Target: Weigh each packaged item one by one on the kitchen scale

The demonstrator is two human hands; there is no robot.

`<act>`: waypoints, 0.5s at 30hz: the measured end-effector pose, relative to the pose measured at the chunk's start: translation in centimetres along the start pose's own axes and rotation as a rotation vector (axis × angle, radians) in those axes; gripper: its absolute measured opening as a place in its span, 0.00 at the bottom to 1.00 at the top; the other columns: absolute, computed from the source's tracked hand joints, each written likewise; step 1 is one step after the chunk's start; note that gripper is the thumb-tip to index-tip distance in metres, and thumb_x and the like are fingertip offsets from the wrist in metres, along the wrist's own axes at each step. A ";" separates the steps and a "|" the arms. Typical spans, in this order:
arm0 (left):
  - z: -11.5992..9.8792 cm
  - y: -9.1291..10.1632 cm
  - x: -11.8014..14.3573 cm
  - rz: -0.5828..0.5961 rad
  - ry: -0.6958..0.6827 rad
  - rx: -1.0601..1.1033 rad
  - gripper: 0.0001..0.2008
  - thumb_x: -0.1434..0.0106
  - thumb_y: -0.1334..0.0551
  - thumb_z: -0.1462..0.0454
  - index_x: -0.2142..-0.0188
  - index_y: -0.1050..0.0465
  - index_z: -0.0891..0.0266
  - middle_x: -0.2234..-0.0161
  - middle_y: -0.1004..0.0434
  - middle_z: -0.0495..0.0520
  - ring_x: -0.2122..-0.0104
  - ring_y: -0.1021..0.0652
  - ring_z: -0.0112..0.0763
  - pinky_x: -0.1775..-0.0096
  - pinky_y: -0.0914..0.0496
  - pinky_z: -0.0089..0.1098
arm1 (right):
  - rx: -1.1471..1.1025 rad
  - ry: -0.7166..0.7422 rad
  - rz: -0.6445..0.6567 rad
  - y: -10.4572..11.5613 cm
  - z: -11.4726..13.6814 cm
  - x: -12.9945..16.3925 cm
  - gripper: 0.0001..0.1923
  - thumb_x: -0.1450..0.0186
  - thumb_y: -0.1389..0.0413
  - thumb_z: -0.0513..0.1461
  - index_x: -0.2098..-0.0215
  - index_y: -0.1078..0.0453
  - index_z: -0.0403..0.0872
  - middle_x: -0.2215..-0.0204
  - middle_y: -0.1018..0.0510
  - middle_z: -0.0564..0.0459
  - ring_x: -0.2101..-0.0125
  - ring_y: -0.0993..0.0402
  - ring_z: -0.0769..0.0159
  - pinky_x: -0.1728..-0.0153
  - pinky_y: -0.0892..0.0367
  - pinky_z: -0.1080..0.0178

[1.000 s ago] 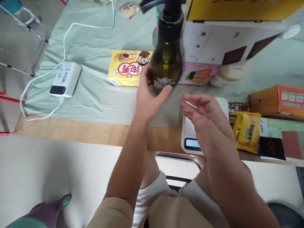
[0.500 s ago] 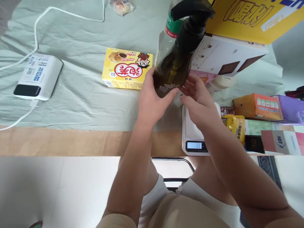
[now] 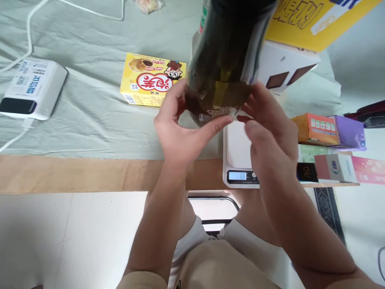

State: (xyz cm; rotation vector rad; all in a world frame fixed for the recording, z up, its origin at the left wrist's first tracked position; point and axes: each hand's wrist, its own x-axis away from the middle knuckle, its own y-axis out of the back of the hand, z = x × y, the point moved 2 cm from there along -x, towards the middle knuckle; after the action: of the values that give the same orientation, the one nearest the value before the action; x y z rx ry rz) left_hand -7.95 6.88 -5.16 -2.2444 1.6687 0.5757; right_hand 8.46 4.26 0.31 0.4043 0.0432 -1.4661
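Note:
A dark, see-through pump bottle [image 3: 222, 68] is held up close to the camera, its top cut off by the upper frame edge. Around its lower left side wraps my left hand [image 3: 182, 134], the thumb lying across the front near small white print. My right hand [image 3: 273, 132] closes on the lower right side, with its far fingers partly hidden behind the bottle. Under and beside the right hand sits a white digital scale [image 3: 237, 150] with a lit display, partly covered by that hand. Left of the bottle lies a yellow snack box [image 3: 153, 80].
A white power bank [image 3: 34, 88] with a cable lies at the left on the green cloth [image 3: 99, 80]. Back right stand a yellow carton [image 3: 319, 24] and a white box [image 3: 285, 66]. Orange [image 3: 319, 128] and purple packs [image 3: 350, 132] line the right side. A wooden edge [image 3: 75, 174] runs along the front.
The pump bottle has been lifted nearer the camera, so its pump head has left the view. Both hands have risen with it. The view has shifted slightly.

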 end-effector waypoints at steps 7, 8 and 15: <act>-2.8 -5.1 3.2 0.150 -0.067 0.076 0.39 0.52 0.25 0.37 0.47 0.29 0.52 0.50 0.20 0.54 0.52 0.17 0.41 0.50 0.19 0.42 | -0.130 -0.140 -0.223 5.8 1.1 5.2 0.19 0.32 0.44 0.56 0.46 0.22 0.67 0.42 0.20 0.62 0.38 0.26 0.59 0.39 0.23 0.52; -2.8 -5.9 3.7 0.162 -0.070 0.066 0.39 0.52 0.25 0.37 0.47 0.30 0.52 0.50 0.19 0.54 0.53 0.17 0.40 0.50 0.19 0.42 | -0.151 -0.158 -0.245 6.3 0.8 5.7 0.20 0.33 0.44 0.57 0.46 0.22 0.66 0.42 0.20 0.61 0.38 0.26 0.59 0.40 0.23 0.51; -2.5 -8.8 5.9 0.213 -0.025 0.066 0.38 0.50 0.24 0.39 0.47 0.29 0.52 0.51 0.19 0.53 0.55 0.18 0.37 0.53 0.20 0.39 | -0.225 -0.277 -0.309 8.6 -0.7 7.9 0.25 0.38 0.40 0.61 0.46 0.23 0.65 0.38 0.24 0.61 0.33 0.32 0.59 0.34 0.28 0.48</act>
State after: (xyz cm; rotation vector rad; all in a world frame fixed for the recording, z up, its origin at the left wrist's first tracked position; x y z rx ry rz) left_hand 2.31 3.30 -5.83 -2.0198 1.8989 0.5856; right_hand 17.85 -2.67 -0.39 0.0079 0.0497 -1.7893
